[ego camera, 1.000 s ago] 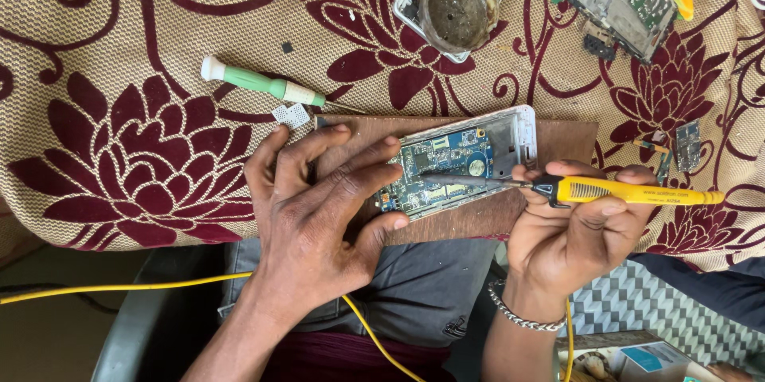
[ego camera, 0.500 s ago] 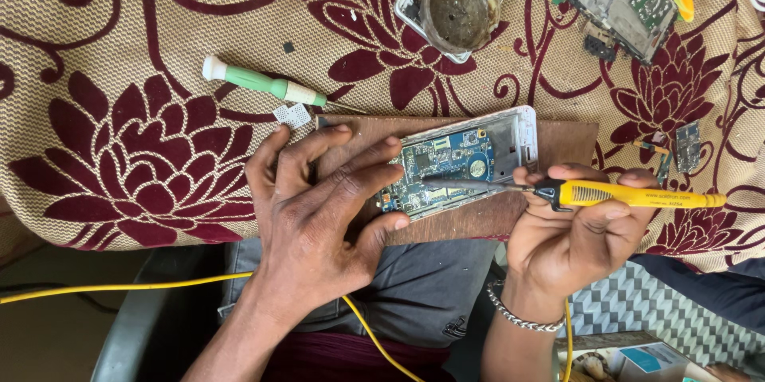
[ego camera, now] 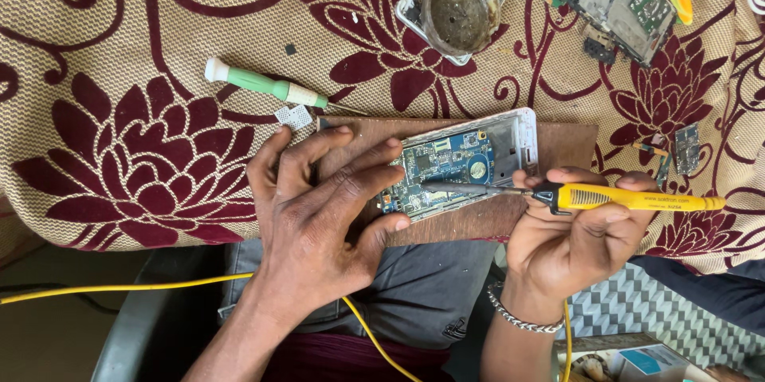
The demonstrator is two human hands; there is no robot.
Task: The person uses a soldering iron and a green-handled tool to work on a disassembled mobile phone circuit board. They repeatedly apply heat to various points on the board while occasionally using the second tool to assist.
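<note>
Your left hand (ego camera: 319, 215) pinned the opened phone (ego camera: 462, 163) flat on the board (ego camera: 558, 143). Your right hand (ego camera: 574, 231) gripped the iron (ego camera: 629, 199), tip on the circuit board. Soldering seemed underway; steadiness mattered next.

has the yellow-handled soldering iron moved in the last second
No. The yellow-handled soldering iron in the right hand keeps its tip on the blue circuit board, no shift against the brown wooden board.
</note>
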